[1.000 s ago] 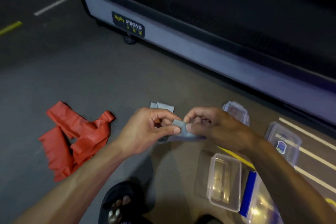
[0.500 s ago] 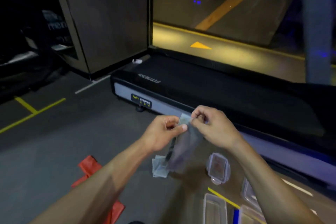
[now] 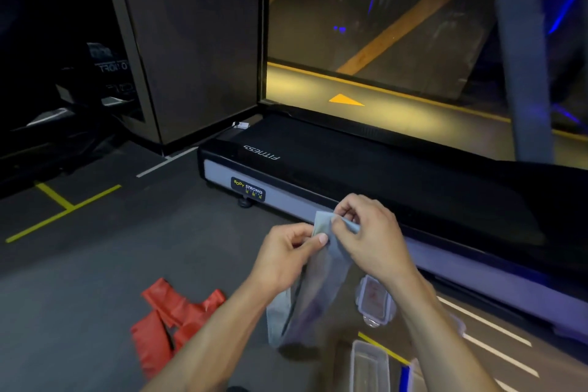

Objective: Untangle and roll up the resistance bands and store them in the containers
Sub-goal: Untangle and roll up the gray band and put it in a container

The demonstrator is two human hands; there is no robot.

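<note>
Both hands, left (image 3: pixel 284 253) and right (image 3: pixel 369 234), pinching the top of a pale grey band (image 3: pixel 313 293) hanging limp above the floor (image 3: pixel 95 264), crumpled red band (image 3: pixel 171 318) lying left, clear containers (image 3: pixel 369 366) and lid (image 3: pixel 375 301) right, treadmill (image 3: pixel 381 169) close behind.

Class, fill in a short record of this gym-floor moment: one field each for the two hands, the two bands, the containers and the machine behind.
left hand: pinches the top edge of the grey band
right hand: pinches the same top edge, beside the left
grey band: held up, hanging down towards the floor
red band: crumpled on the floor, untouched
lidded container: clear, lying on the floor
open container: clear, at the lower edge of view
treadmill: black deck, directly behind the hands
</note>
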